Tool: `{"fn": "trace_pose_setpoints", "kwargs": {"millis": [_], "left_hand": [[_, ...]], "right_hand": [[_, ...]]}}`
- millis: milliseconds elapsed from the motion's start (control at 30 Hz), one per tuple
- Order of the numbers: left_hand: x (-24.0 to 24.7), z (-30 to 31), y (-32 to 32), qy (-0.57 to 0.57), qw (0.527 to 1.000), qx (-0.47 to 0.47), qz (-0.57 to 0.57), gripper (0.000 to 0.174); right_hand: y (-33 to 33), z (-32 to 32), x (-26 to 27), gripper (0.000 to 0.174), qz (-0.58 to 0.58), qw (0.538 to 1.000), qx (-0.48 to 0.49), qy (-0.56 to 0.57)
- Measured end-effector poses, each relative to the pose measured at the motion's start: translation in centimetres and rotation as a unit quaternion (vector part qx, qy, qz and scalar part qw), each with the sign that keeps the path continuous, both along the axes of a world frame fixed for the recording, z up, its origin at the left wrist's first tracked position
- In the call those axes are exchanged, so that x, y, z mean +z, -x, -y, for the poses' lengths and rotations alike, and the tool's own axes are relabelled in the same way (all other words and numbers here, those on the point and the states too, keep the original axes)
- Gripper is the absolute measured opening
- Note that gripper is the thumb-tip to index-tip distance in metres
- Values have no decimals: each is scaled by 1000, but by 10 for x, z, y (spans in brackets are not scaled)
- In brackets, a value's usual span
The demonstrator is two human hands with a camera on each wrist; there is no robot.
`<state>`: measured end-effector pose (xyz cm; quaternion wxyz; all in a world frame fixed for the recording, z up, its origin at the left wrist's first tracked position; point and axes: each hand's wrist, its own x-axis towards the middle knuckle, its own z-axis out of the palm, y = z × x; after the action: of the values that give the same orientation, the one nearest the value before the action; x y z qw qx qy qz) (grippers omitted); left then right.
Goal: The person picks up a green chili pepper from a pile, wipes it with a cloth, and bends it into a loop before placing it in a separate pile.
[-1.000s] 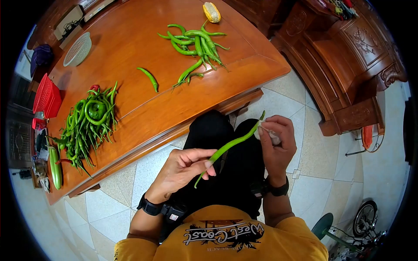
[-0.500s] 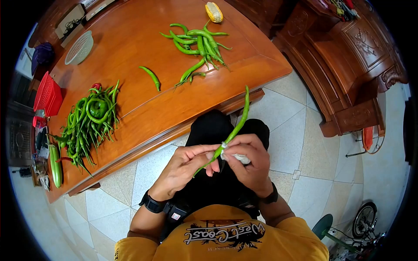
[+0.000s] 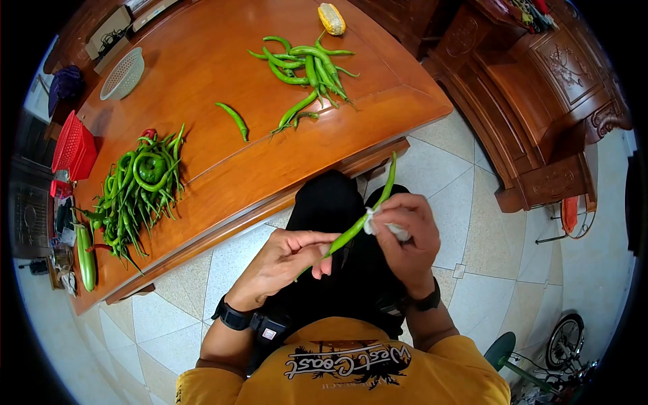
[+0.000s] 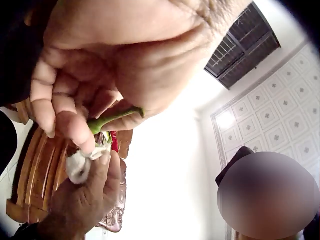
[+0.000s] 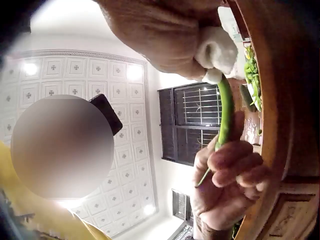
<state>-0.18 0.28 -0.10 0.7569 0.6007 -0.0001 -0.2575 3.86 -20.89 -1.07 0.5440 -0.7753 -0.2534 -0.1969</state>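
A long green chili pepper is held slantwise above the lap. My left hand pinches its stem end between thumb and fingers; the thin stem sticks out past the thumb in the left wrist view. A wad of white cloth or tissue is in my right hand, whose thumb and fingers pinch it around the pepper's middle. Beyond the wad, the pepper's tip points toward the table. On the table lie a large heap of green chili peppers, a smaller pile and a single pepper.
The wooden table stands ahead, its near edge just past the knees. On it are a corn cob, a pale colander, a red basket and a long green gourd. Carved wooden furniture stands to the right.
My right hand and the white wad slid from near the pepper's tip down toward my left hand, then partway back out to its middle. My left hand has kept its pinch.
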Motion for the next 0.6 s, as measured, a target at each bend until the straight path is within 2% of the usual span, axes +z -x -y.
{"fn": "trace_pose_setpoints", "kwargs": {"millis": [233, 467, 600], "left_hand": [[3, -8, 0, -48, 997, -64, -16, 33], [4, -15, -1, -83, 989, -112, -44, 32], [2, -16, -2, -61, 991, -108, -42, 33]], "right_hand": [[-10, 15, -3, 18, 0, 998, -61, -22], [-12, 24, -6, 18, -14, 996, -83, -31], [-9, 23, -5, 17, -28, 996, -74, -47]]}}
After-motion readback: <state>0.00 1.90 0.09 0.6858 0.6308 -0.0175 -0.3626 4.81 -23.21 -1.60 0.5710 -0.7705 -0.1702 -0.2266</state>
